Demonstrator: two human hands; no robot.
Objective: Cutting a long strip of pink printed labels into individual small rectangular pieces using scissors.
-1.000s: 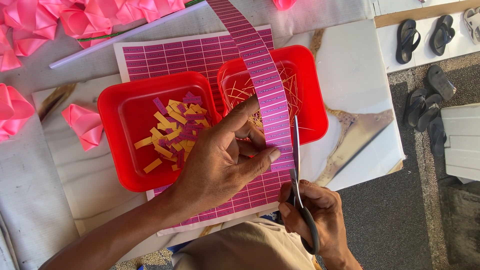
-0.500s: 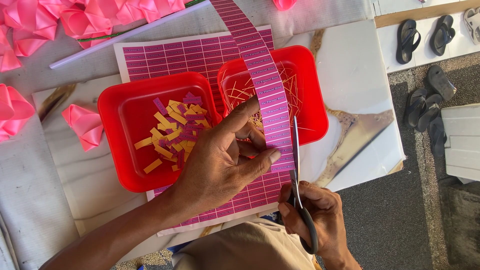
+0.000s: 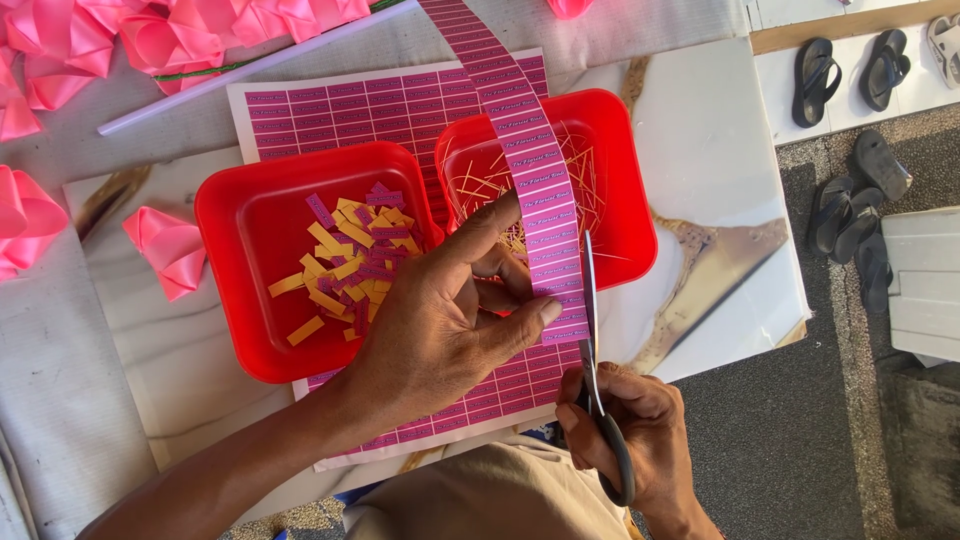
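Gripped between thumb and fingers of the left hand (image 3: 440,330) is a long magenta strip (image 3: 530,170), pinched near its lower end at the centre of the frame. Its long axis runs from the top centre down to the pinch. The right hand (image 3: 635,440), at the bottom centre, is closed around the scissors (image 3: 592,340). Their blades point up, along the right edge of the strip, just beside the pinch. Two red trays (image 3: 250,250) lie under the strip on the worktop (image 3: 700,150).

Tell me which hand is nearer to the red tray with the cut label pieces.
Left. The left hand overlaps the right edge of that tray, holding the label strip. The right hand sits lower right, apart from it, holding scissors.
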